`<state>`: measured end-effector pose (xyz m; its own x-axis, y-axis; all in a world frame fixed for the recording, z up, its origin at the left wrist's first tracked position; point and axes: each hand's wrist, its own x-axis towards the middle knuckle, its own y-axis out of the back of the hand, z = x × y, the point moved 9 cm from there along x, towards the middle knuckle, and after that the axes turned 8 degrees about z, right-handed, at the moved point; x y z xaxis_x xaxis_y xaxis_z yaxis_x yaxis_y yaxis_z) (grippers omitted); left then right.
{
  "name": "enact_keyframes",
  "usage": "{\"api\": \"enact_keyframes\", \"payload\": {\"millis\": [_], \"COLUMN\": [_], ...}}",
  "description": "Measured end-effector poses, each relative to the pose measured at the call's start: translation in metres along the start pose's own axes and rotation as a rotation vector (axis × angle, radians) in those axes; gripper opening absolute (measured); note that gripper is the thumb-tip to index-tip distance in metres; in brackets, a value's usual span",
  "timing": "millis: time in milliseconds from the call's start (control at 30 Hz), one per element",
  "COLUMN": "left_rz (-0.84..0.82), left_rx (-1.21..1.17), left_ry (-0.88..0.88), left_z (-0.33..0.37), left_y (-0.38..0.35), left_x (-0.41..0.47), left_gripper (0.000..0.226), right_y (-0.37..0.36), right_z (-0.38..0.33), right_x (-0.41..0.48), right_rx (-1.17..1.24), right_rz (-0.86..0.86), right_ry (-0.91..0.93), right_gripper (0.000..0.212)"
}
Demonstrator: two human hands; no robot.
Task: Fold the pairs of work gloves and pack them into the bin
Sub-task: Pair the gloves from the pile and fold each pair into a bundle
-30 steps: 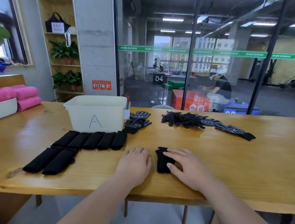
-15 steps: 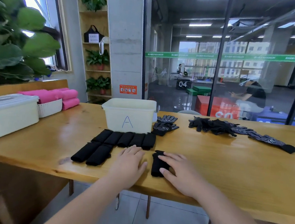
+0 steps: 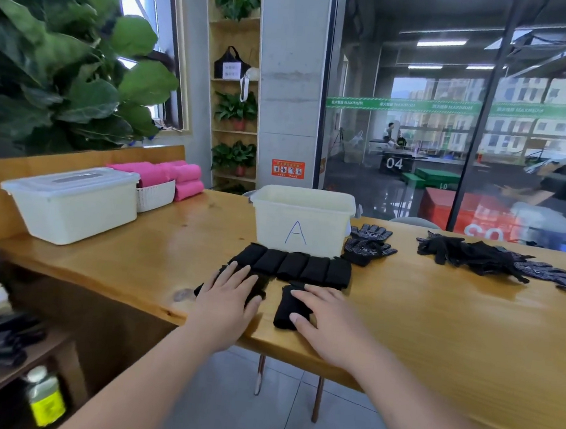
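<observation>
Left hand (image 3: 226, 299) slid flat onto folded gloves (image 3: 262, 285) by bin "A" (image 3: 274, 227), right hand (image 3: 325, 322) presses another pair (image 3: 287, 307)

Lidded white box (image 3: 72, 211), pink rolls (image 3: 186, 173) in and beside white basket (image 3: 154, 197), leafy plant (image 3: 66, 72), wooden table (image 3: 435, 321)

My left hand (image 3: 228, 294) lies flat on folded black gloves (image 3: 262, 284); my right hand (image 3: 324, 315) rests flat on another folded pair (image 3: 284, 312), on the wooden table (image 3: 170, 256) before the bin (image 3: 301, 222) marked A.
</observation>
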<state>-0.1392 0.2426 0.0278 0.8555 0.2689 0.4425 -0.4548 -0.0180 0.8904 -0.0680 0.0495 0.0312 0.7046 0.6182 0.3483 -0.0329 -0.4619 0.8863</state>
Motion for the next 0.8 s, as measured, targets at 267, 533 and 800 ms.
{"api": "enact_keyframes", "payload": {"millis": [267,533,800], "left_rz": [-0.057,-0.048,-0.063], "left_rx": [-0.017,-0.080,-0.080], "left_ry": [0.013,0.026,0.015], "left_z": [-0.026,-0.031,-0.033], "left_y": [-0.008,-0.016,-0.021], "left_x": [0.008,0.009,0.011], "left_gripper": [0.062,0.059,0.059], "right_y": [-0.015,-0.040,-0.049], "right_z": [-0.025,-0.041,-0.046], "right_x": [0.022,0.036,0.041], "right_rx": [-0.049,-0.106,-0.074], "right_rz": [0.015,-0.076,-0.050], "right_ry": [0.011,0.053,0.025], "right_gripper": [0.061,0.065,0.067]}}
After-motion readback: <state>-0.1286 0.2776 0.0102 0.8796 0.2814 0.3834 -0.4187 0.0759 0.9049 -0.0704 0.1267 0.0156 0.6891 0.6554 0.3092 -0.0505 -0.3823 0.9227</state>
